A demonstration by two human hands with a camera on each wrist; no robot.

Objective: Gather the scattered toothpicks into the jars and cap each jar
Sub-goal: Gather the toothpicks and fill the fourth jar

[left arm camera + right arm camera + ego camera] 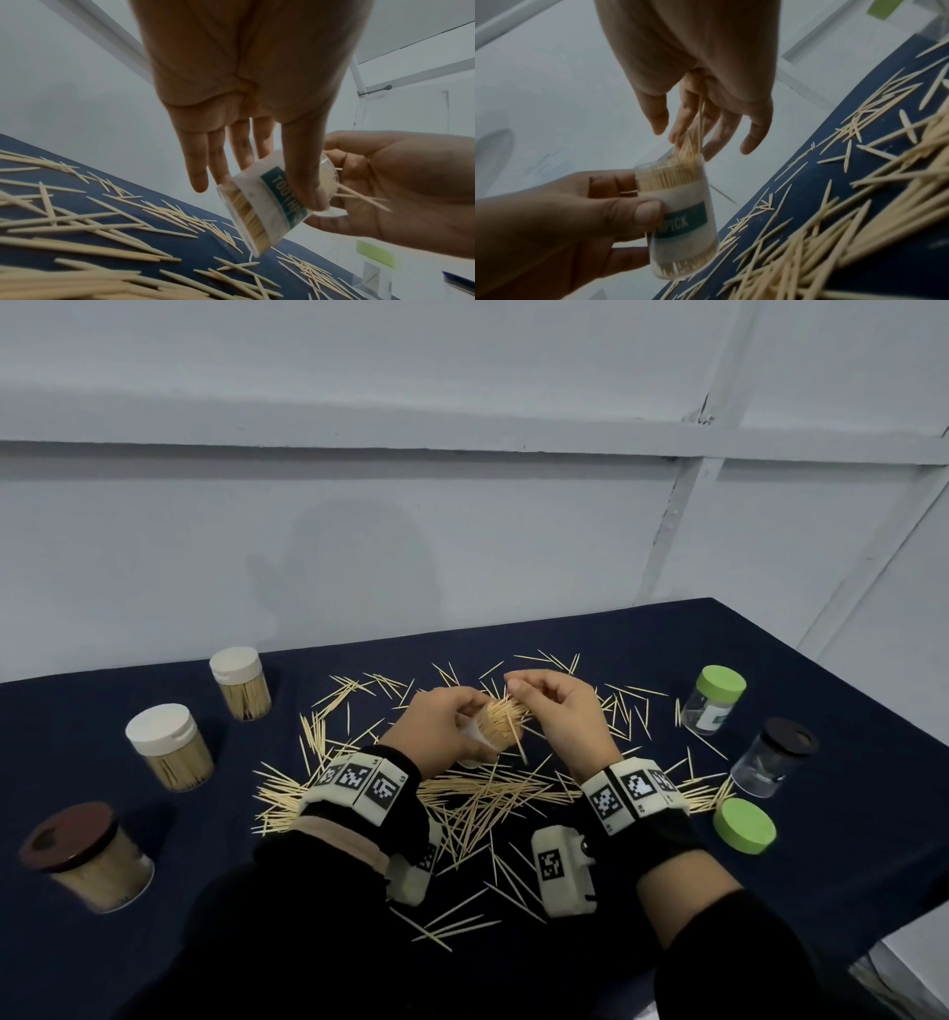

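My left hand (441,721) grips a clear, uncapped jar (495,729) above the table, tilted toward the right and packed with toothpicks. Its thumb lies across the teal label of the jar (270,207), also seen as the jar (680,203). At the jar's mouth my right hand (554,706) pinches a small bunch of toothpicks, whose tips stand in the opening under the right hand (700,132). Many loose toothpicks (477,793) lie scattered on the dark blue cloth (642,639) beneath both hands. A loose green lid (744,824) rests at the right.
Two cream-lidded jars (241,683) (167,747) and a brown-lidded jar (84,855), all full, stand at the left. A green-lidded jar (716,698) and a black-lidded jar (773,757), nearly empty, stand at the right. A grey wall runs behind the table.
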